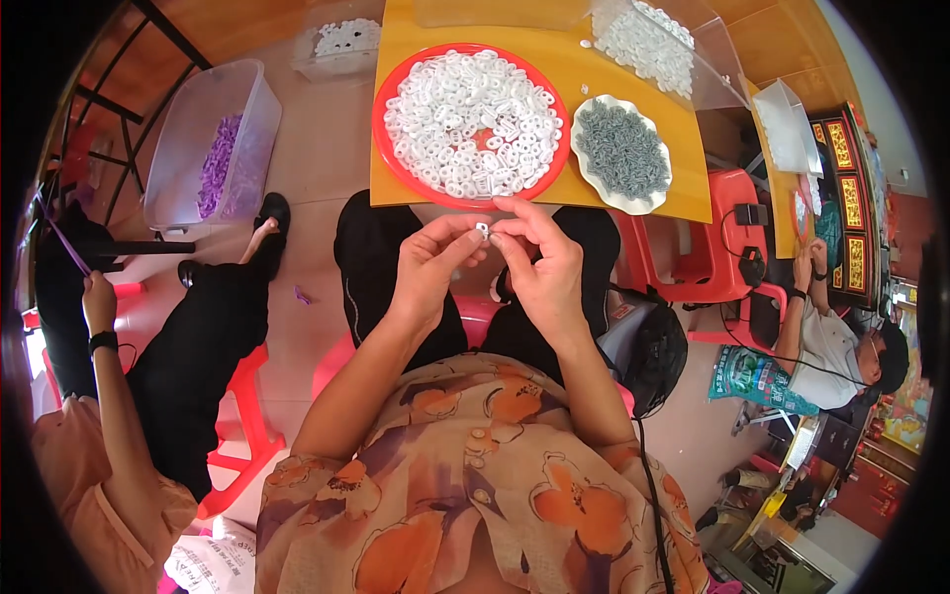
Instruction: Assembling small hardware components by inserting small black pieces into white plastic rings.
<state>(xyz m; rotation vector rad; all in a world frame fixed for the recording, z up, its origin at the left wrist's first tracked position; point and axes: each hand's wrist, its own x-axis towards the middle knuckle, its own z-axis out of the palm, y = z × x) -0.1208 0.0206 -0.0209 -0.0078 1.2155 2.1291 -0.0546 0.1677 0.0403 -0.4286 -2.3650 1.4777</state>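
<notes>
Just past the near edge of the table, my hands meet over my lap. My left hand (428,265) pinches a small white plastic piece (483,228) between thumb and forefinger. The fingertips of my right hand (544,272) close on the same piece from the other side; whether they also hold a tiny part is too small to tell. Right beyond my fingers is a round red tray (380,134) heaped with white plastic pieces (470,99). To its right, a white scalloped dish (633,207) holds many small grey parts (621,148), perhaps springs or screws.
Clear bins of white pieces (648,45) stand on the yellow table (683,163) and beyond it. At left, a translucent tub (163,163) holds purple pieces, near a seated co-worker (119,426). Red stools (693,238) and a black bag (658,356) are on my right, another person (831,337) farther off.
</notes>
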